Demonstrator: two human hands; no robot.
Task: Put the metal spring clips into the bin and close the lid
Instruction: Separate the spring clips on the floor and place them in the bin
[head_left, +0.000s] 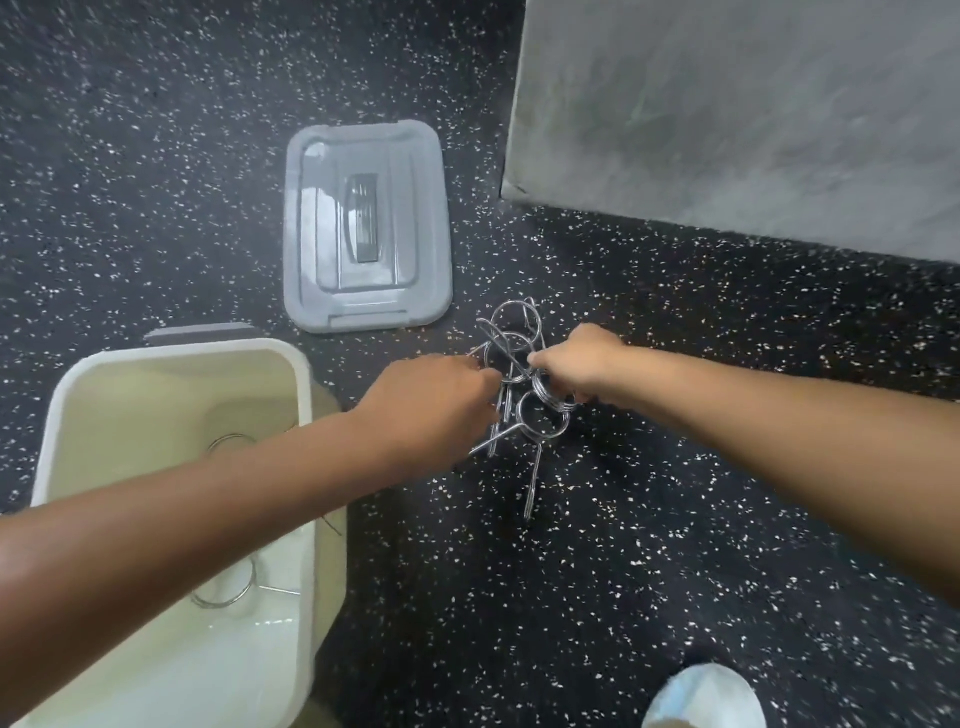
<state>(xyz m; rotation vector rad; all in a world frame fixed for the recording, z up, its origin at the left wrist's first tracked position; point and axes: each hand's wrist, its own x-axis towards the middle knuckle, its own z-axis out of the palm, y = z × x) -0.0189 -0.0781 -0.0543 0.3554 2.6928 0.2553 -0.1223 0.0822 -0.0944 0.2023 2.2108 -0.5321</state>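
- Far left I see the cream bin (311, 426), open, standing on the dark speckled floor (649, 545); at least two spring clips already inside (226, 584), one near the bottom under my forearm, another further back, partly hidden by the arm.
- My left forearm crosses over the bin's right rim and reaches toward the centre.
- Grey lid (368, 228) lies flat on the floor beyond the bin, handle side up, apart from the bin, just left of the clip pile.
- Left hand (436, 400) is down on the left side of the pile, grip curled in on the wires; fingertips are hidden under the hand, so I cannot tell for sure whether it has closed on a clip.
- Pile of metal spring clips (519, 374) sits on the floor between both hands, tangled rings and straight legs; one leg sticks out toward me.
- Right hand (576, 364) is on the right side of the pile, grip narrow, fingers closed on a coiled ring of a clip.
- Grey slab-like surface (753, 114) fills the upper right, edge near the pile but not touching.
- Pale blue shoe tip (706, 696) at the bottom right, blurred.
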